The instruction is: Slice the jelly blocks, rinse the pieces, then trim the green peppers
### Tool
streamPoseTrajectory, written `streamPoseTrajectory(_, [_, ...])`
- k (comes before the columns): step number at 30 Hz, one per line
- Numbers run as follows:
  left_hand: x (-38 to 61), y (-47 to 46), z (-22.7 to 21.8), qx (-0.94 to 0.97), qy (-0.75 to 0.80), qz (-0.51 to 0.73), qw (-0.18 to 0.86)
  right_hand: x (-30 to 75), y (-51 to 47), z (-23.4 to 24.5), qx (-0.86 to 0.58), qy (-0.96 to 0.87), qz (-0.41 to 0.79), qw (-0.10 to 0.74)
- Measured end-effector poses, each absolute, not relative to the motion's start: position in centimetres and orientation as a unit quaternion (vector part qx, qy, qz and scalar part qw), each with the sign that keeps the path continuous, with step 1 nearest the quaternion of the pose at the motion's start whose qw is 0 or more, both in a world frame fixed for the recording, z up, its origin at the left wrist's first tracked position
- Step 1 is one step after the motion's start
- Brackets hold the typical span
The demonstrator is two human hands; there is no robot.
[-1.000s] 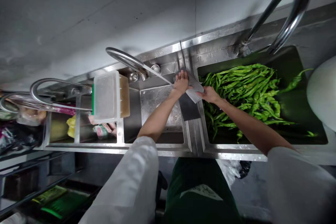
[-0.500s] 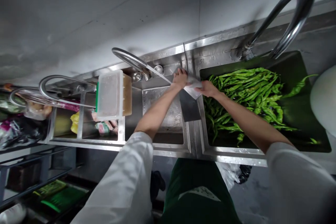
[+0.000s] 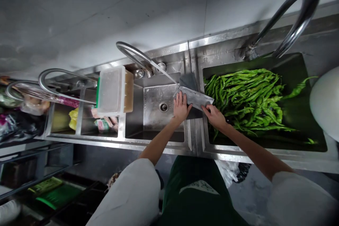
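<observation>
A broad, flat metal blade that looks like a cleaver [image 3: 196, 96] lies slantwise across a dark grey whetstone [image 3: 188, 80]. The stone sits on the steel ledge between two sinks, its ends showing beyond the blade. My left hand [image 3: 181, 107] presses on the blade's left part, fingers laid out flat. My right hand [image 3: 215, 117] grips the cleaver at its near right corner; the handle is hidden. From the middle faucet [image 3: 134, 54], a thin stream of water [image 3: 164, 72] reaches the blade's left end.
Long green peppers [image 3: 246, 95] fill much of the right sink [image 3: 304, 74]. Left of my hands is a sink with a drain [image 3: 163, 107]. A clear plastic box [image 3: 111, 91] stands farther left, near wrapped packs [image 3: 104, 124]. A tall faucet [image 3: 299, 17] arches at the right.
Both my hands have moved toward me along the whetstone with the cleaver. The stone's far end is now uncovered, and the left sink's drain shows.
</observation>
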State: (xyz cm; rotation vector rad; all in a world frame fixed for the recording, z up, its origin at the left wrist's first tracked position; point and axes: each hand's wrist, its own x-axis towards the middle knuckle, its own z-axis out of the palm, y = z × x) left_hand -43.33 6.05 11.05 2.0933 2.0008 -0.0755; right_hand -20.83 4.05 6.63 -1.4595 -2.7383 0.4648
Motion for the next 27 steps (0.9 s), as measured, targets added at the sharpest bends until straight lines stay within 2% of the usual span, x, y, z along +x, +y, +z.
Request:
streamPoseTrajectory(3, [-43.7, 7.0, 10.7, 0.702, 0.702, -0.04, 0.112, -21.4, 3.6, 7.5, -0.505, -0.852, 0.138, -0.024])
streamPoseTrajectory(6, [-44.0, 8.6, 11.1, 0.692, 0.711, -0.054, 0.11, -22.0, 4.3, 9.0, -0.586, -0.795, 0.126, -0.097])
streamPoseTrajectory(10, [-44.1, 8.4, 11.2, 0.707, 0.695, -0.059, 0.115, -22.5, 2.6, 9.4, -0.599, -0.76, 0.182, -0.177])
streamPoseTrajectory(16, [-44.4, 2.9, 10.8, 0.751, 0.641, -0.043, 0.152, -23.7, -5.7, 9.2, -0.586, -0.74, 0.264, -0.196])
streamPoseTrajectory(27, [-46.3, 3.8, 11.0, 0.77, 0.614, -0.024, 0.173, -27.8, -7.0, 10.0, -0.631, -0.691, 0.313, -0.162])
